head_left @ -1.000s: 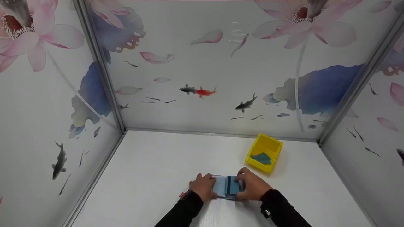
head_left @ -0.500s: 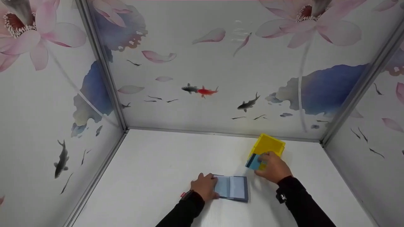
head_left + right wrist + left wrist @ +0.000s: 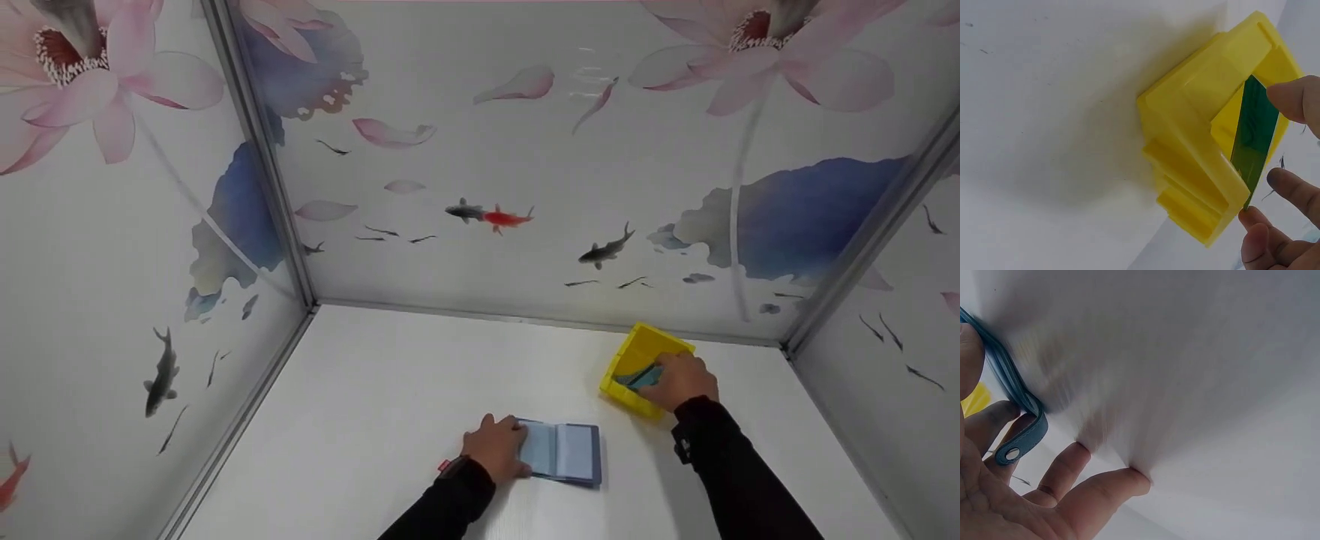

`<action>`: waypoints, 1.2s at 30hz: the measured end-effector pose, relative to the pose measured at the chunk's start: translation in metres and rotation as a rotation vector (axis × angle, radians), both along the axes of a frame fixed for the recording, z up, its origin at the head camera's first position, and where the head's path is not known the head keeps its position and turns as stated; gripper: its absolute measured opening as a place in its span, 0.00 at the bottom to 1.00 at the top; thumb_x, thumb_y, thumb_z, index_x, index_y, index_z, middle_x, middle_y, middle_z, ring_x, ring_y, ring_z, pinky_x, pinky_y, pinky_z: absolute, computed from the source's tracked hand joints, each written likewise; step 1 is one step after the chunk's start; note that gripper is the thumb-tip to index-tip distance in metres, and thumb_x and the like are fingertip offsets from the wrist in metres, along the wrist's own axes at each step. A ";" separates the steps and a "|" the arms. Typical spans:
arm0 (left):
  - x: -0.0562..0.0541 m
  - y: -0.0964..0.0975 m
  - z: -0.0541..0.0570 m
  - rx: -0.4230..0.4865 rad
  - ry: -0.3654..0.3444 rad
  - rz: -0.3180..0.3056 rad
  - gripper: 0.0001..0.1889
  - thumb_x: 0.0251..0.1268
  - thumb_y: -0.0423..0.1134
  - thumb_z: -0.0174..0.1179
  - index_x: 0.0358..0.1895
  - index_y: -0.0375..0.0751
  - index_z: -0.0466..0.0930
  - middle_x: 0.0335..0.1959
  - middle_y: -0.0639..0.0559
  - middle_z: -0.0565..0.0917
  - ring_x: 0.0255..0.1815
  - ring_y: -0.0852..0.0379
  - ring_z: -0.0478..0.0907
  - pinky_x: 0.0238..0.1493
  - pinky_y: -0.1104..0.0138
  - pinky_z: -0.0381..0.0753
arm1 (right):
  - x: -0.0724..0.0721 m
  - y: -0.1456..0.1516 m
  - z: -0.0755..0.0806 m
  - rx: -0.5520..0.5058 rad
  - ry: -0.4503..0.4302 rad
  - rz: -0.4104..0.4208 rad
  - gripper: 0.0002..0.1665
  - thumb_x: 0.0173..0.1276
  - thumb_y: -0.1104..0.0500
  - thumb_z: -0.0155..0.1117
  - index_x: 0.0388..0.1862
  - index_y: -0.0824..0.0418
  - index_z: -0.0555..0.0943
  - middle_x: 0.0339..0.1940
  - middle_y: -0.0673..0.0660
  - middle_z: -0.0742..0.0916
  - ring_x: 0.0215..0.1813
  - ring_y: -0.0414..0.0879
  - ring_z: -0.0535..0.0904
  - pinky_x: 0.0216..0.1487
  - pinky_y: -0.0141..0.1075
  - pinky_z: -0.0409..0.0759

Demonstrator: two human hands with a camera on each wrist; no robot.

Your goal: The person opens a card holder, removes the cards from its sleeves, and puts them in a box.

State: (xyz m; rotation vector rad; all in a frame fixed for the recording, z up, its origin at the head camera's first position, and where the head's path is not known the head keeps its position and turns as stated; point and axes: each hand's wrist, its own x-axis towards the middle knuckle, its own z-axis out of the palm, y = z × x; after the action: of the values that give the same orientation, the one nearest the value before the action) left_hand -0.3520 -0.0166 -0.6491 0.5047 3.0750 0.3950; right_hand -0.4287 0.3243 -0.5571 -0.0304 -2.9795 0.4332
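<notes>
My left hand [image 3: 493, 448] grips the left side of an opened blue card holder [image 3: 577, 452], which lies on the white table with its pale sleeves facing up. In the left wrist view, its snap strap [image 3: 1022, 441] hangs beside my fingers. Thumb and fingers of my right hand [image 3: 685, 379] pinch a blue card [image 3: 646, 376] with a dark stripe, at the mouth of a small yellow bin [image 3: 634, 403]. The card [image 3: 1255, 132] looks green in the right wrist view, partly inside the bin. A teal piece in the bin is mostly hidden by that hand.
Printed panels with lotus flowers and fish enclose the table [image 3: 405, 375] at the back [image 3: 465, 277] and both sides. The bin stands close to the back panel, right of the middle. Metal posts [image 3: 304, 277] mark the corners.
My right hand has drawn the blue card out of the holder's right side and carried it away and right, into the bin's mouth. The left hand keeps its place on the holder.
</notes>
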 end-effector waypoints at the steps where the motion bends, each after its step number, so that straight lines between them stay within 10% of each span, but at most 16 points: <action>1: 0.000 0.001 -0.001 0.002 0.000 -0.001 0.34 0.62 0.56 0.86 0.71 0.55 0.90 0.69 0.57 0.88 0.60 0.51 0.80 0.51 0.47 0.88 | 0.001 0.000 0.003 0.002 -0.005 -0.001 0.37 0.63 0.49 0.88 0.62 0.72 0.88 0.53 0.73 0.92 0.53 0.69 0.85 0.58 0.67 0.87; 8: 0.010 0.002 0.022 -0.007 -0.038 -0.011 0.35 0.63 0.55 0.86 0.73 0.54 0.89 0.70 0.55 0.88 0.61 0.50 0.80 0.55 0.46 0.89 | -0.004 0.003 0.011 0.025 -0.069 -0.014 0.41 0.65 0.48 0.87 0.65 0.76 0.86 0.54 0.74 0.92 0.56 0.71 0.86 0.61 0.67 0.86; 20: 0.004 0.003 0.002 -0.034 -0.008 -0.011 0.36 0.63 0.59 0.85 0.73 0.55 0.89 0.70 0.58 0.87 0.61 0.51 0.80 0.51 0.48 0.89 | -0.010 0.004 0.006 0.115 -0.114 0.010 0.35 0.67 0.44 0.86 0.55 0.73 0.88 0.46 0.69 0.94 0.45 0.63 0.86 0.52 0.61 0.90; 26: 0.005 0.001 0.010 -0.022 -0.029 -0.007 0.34 0.63 0.58 0.85 0.72 0.55 0.89 0.71 0.57 0.87 0.60 0.51 0.79 0.51 0.48 0.88 | -0.011 0.002 0.007 0.092 -0.135 0.004 0.35 0.69 0.48 0.85 0.61 0.73 0.87 0.51 0.71 0.94 0.51 0.66 0.86 0.59 0.66 0.86; 36: 0.000 -0.001 0.006 -0.002 -0.022 -0.001 0.34 0.62 0.57 0.86 0.71 0.54 0.89 0.69 0.55 0.87 0.60 0.49 0.80 0.54 0.43 0.89 | -0.005 -0.019 -0.006 -0.007 0.163 0.107 0.17 0.66 0.60 0.85 0.48 0.71 0.94 0.45 0.68 0.95 0.44 0.60 0.89 0.52 0.62 0.92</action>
State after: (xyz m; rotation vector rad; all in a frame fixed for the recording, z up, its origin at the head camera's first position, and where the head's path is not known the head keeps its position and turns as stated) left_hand -0.3521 -0.0180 -0.6432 0.4993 3.0539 0.3949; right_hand -0.4341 0.3055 -0.5628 0.1570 -2.8281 0.4359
